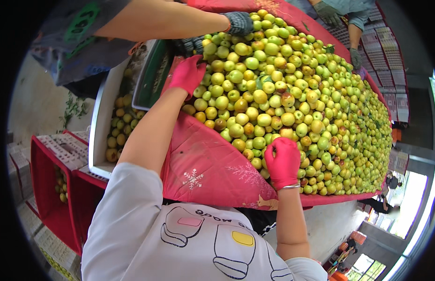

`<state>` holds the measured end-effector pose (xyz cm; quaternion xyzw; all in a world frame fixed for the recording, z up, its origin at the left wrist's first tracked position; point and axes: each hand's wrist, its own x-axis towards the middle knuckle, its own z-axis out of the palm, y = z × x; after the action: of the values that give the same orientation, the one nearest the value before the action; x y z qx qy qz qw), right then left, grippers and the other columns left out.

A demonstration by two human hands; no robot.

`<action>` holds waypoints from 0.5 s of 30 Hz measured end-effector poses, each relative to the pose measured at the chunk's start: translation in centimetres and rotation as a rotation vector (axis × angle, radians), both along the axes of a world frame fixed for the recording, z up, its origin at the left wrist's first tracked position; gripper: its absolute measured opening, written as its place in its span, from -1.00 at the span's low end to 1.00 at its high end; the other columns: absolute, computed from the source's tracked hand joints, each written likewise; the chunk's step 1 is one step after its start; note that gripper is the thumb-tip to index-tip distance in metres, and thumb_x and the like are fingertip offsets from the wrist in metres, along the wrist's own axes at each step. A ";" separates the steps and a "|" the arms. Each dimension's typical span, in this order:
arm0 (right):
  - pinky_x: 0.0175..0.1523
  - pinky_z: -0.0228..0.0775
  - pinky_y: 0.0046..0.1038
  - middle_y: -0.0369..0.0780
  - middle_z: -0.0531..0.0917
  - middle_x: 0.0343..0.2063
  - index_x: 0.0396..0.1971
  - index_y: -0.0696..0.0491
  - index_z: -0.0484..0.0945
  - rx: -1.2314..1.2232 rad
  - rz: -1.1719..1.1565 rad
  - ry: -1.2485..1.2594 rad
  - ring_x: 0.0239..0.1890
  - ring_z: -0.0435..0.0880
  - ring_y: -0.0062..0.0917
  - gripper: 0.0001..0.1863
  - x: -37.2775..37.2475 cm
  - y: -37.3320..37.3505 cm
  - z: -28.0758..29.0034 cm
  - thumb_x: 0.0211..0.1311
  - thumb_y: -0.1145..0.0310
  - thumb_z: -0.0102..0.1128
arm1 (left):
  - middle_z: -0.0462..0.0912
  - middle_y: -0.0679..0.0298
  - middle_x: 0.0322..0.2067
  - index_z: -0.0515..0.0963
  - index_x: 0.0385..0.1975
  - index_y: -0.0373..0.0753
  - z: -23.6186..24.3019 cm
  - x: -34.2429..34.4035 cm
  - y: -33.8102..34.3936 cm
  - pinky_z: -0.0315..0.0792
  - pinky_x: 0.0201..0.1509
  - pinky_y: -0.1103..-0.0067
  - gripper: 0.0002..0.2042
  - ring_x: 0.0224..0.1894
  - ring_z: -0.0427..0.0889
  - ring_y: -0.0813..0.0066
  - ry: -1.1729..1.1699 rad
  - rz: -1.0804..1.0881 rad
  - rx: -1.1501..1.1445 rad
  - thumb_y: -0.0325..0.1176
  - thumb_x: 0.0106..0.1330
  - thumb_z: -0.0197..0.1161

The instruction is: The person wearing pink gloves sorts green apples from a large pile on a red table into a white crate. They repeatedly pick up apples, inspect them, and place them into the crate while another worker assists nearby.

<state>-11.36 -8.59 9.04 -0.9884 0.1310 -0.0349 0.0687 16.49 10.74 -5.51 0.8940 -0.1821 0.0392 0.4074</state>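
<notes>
Over heaped fruit (299, 110), left hand (187, 77), grip unclear; right hand (284, 161) curled, contents unclear; dark lettering (222, 218) on white shirt (184, 262)

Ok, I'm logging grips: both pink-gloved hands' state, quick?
Left hand: at the fruit; grip can't be told.
Right hand: curled closed over the fruit; anything inside is hidden.

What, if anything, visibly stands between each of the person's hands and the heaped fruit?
Nothing visible does. The pink-gloved right hand is over the near edge of the heaped green-yellow fruit, and the pink-gloved left hand is at its left end. A co-worker's grey-gloved hand lies just beyond the left one, not in between.
</notes>
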 end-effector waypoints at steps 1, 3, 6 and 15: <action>-0.24 0.40 -0.23 -0.16 0.58 -0.49 -0.62 0.08 0.50 -0.029 0.028 -0.094 -0.35 0.55 -0.18 -0.88 -0.4 0.1 -0.4 -0.02 0.41 0.21 | 0.64 -0.02 -0.15 0.57 -0.07 -0.14 -0.6 1.9 -1.4 0.47 0.04 0.26 -0.67 -0.06 0.60 -0.01 0.106 -0.022 0.039 -0.15 0.26 0.09; -0.22 0.39 -0.21 -0.15 0.59 -0.48 -0.57 0.09 0.49 0.008 -0.012 -0.123 -0.34 0.55 -0.18 -0.90 -1.5 0.2 -0.6 -0.01 0.41 0.21 | 0.64 -0.03 -0.16 0.59 -0.12 -0.11 -0.6 2.9 -3.8 0.47 0.05 0.27 -0.69 -0.07 0.60 0.00 0.192 0.002 0.094 -0.12 0.26 0.06; -0.14 0.38 -0.21 -0.13 0.61 -0.41 -0.56 0.09 0.49 0.021 -0.121 -0.126 -0.27 0.56 -0.19 -0.89 -4.3 -0.7 -0.3 0.00 0.42 0.23 | 0.67 0.01 -0.17 0.58 -0.10 -0.19 -0.9 4.0 -4.7 0.47 0.06 0.37 -0.60 -0.07 0.64 0.09 0.369 0.000 -0.004 -0.07 0.15 0.28; 0.32 0.08 -0.09 -0.04 0.46 0.10 -0.13 0.02 0.54 0.132 -0.198 -0.201 0.23 0.28 -0.01 -0.65 -4.2 1.1 -2.2 0.02 0.36 0.32 | 0.60 -0.03 -0.04 0.43 0.08 -0.29 -4.4 3.5 -6.4 0.44 0.12 0.39 -0.35 0.01 0.59 0.16 0.407 0.073 -0.370 -0.07 0.01 0.41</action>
<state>-15.54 -7.53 6.85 -0.9555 0.2223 -0.1316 0.1426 20.00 4.32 -9.88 0.7997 -0.0537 -0.0941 0.5905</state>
